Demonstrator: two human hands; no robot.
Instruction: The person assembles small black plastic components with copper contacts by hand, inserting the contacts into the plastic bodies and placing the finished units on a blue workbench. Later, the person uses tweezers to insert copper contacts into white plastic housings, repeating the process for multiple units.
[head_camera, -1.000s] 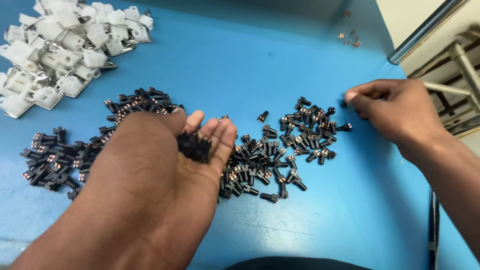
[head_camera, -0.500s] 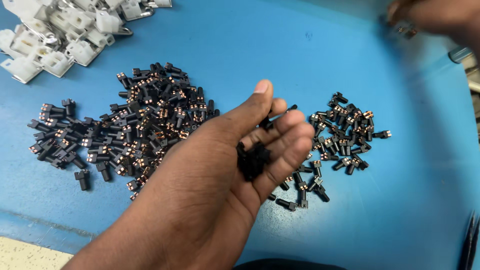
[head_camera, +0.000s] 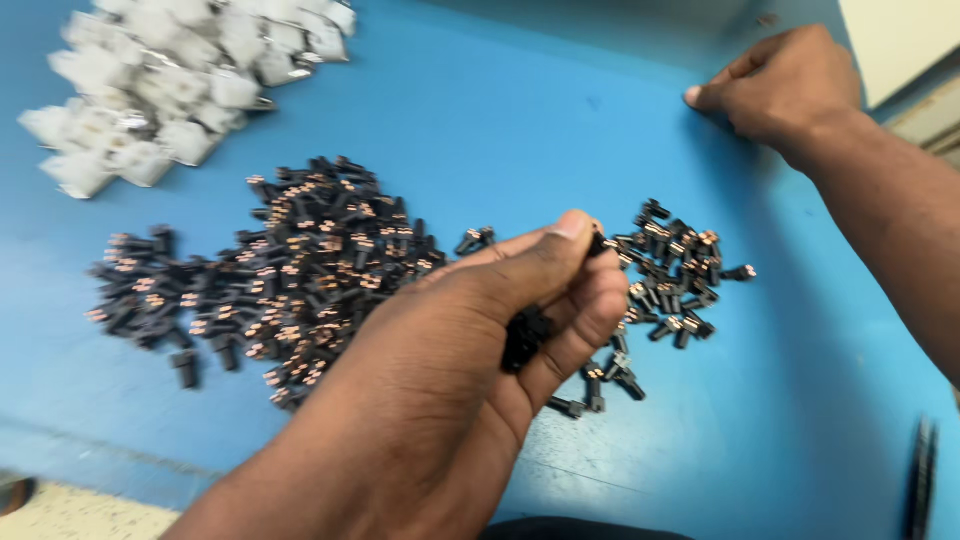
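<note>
L hand (head_camera: 470, 370): palm up over the blue worktop (head_camera: 520, 130), fingers (head_camera: 590, 310) curled in, cupping a small clump of black parts (head_camera: 525, 335) against the palm; thumb lies over the top, its tip near one more part at the fingertip. The clump sits between curled fingers and palm, clear of the worktop.

R hand (head_camera: 785, 85): far right, knuckles up, fingers bunched with tips on or just above the worktop; poss. pinching something small, but view too blurred, cannot tell.

Large heap of black parts w/ copper-coloured ends (head_camera: 290, 265) lies left of L hand, partly behind it. Smaller heap of the same (head_camera: 675, 275) lies just right of the L fingers. White plastic housings (head_camera: 170, 80) piled at far left, well apart from both hands.
</note>
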